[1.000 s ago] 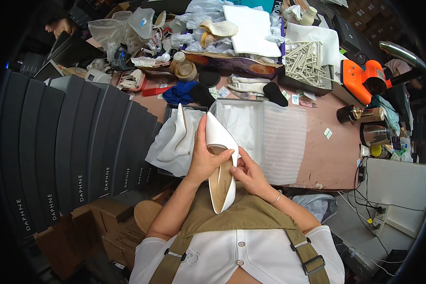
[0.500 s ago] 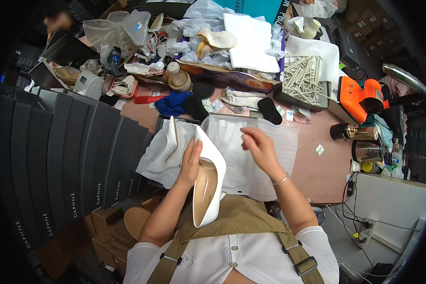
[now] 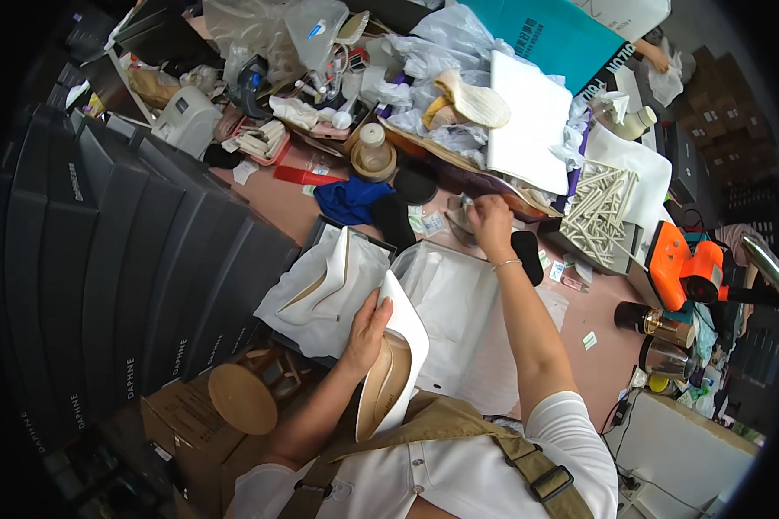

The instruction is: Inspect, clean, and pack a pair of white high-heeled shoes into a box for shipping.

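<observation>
1 head view looks down on a cluttered pink worktable (image 3: 619, 346). The left hand (image 3: 368, 324) grips a white pointed high-heeled shoe (image 3: 394, 359), fingers wrapped around its side, holding it just in front of an open shoe box (image 3: 459, 303) lined with white paper. Left of that box, a second white shoe (image 3: 325, 277) lies on tissue. Beyond the box, the right hand (image 3: 489, 216) reaches out, fingers curled closed on a small pale item too unclear to identify. Right of the box sits an orange tool (image 3: 684, 264). Far left of it stand stacked dark boxes (image 3: 130, 259).
</observation>
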Demonstrator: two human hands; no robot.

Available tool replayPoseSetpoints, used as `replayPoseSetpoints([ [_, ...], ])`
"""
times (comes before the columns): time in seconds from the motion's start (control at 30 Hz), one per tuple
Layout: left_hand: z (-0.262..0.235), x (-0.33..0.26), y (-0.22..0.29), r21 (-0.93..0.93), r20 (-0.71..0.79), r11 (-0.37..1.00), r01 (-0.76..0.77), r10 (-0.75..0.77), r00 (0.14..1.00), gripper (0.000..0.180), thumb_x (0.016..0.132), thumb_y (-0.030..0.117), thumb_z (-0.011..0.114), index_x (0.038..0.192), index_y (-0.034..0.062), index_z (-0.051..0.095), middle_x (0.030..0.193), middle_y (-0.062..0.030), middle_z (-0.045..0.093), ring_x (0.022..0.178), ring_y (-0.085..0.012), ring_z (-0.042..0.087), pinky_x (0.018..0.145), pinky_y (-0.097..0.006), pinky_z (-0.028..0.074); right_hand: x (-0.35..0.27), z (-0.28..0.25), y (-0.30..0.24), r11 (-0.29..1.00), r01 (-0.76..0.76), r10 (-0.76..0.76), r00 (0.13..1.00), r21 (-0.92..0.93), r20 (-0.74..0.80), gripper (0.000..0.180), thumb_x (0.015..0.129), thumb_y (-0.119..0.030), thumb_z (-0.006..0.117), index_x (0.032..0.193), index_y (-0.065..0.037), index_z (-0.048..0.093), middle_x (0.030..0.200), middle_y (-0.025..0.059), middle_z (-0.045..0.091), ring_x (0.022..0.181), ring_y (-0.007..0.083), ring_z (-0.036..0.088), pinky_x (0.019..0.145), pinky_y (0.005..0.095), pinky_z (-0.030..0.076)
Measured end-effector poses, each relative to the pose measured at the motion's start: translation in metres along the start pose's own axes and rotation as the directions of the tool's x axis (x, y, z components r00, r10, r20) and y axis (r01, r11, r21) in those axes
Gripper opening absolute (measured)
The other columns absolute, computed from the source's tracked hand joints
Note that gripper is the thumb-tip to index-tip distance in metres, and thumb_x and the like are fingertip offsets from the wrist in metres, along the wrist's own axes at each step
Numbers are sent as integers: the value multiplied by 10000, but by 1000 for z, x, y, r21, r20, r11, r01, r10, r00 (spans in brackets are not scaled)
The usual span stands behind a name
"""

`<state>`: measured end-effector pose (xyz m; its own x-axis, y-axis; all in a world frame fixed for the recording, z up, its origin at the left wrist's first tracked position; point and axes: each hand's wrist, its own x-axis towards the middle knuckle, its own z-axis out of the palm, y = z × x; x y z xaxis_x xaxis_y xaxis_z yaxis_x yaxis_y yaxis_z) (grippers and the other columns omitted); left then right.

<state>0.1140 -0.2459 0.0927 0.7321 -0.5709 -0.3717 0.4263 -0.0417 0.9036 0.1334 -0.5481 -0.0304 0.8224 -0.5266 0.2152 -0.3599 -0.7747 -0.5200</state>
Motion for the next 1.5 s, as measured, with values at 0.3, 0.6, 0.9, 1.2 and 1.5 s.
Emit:
replayPoseSetpoints([
  [0.3, -7, -6, 19, -50, 221, 997, 65, -52, 974, 450, 1030, 308, 301, 1311, -17, 437, 1085, -65, 553, 971, -94, 511, 885, -235, 400, -79, -197, -108, 348, -312, 10, 944, 884, 330, 64, 854, -12, 607, 901, -13, 563, 861, 26, 593, 767, 68, 534, 635, 215, 438],
  [0.6, 6, -52, 26, 201, 387, 979, 11, -90, 917, 423, 1018, 318, 378, 1260, -17, 467, 1076, -63, 565, 1010, -111, 499, 904, -251, 389, -235, -196, -169, 647, -195, -92, 940, 737, 330, 135, 792, -3, 679, 919, -19, 638, 869, 76, 605, 712, 160, 579, 603, 247, 453],
  [0.9, 6, -65, 12, 67, 292, 994, 84, -100, 951, 387, 1024, 325, 365, 1145, -6, 523, 1007, -22, 544, 943, -85, 484, 848, -224, 392, -251, -172, -182, 839, 370, -396, 918, 399, -20, 341, 687, 2, 656, 1025, -43, 655, 850, 62, 572, 718, 212, 551, 603, 317, 472],
  [1.2, 1, -73, 7, 67, 245, 996, 51, -66, 967, 380, 1028, 321, 348, 1086, -2, 538, 1002, -28, 542, 946, -88, 466, 855, -237, 390, -245, -164, -187, 800, 439, -499, 865, 409, 50, 294, 725, -59, 598, 1017, -37, 621, 882, 75, 566, 755, 215, 536, 649, 322, 465],
  [1.5, 0, -76, 15, 46, 252, 994, 95, -103, 962, 453, 1028, 341, 330, 1195, -39, 512, 1104, -64, 552, 1030, -116, 491, 917, -248, 386, -242, -167, -184, 767, 474, -536, 844, 432, 26, 312, 730, -80, 572, 1037, -34, 604, 877, 62, 557, 751, 222, 527, 663, 329, 426],
])
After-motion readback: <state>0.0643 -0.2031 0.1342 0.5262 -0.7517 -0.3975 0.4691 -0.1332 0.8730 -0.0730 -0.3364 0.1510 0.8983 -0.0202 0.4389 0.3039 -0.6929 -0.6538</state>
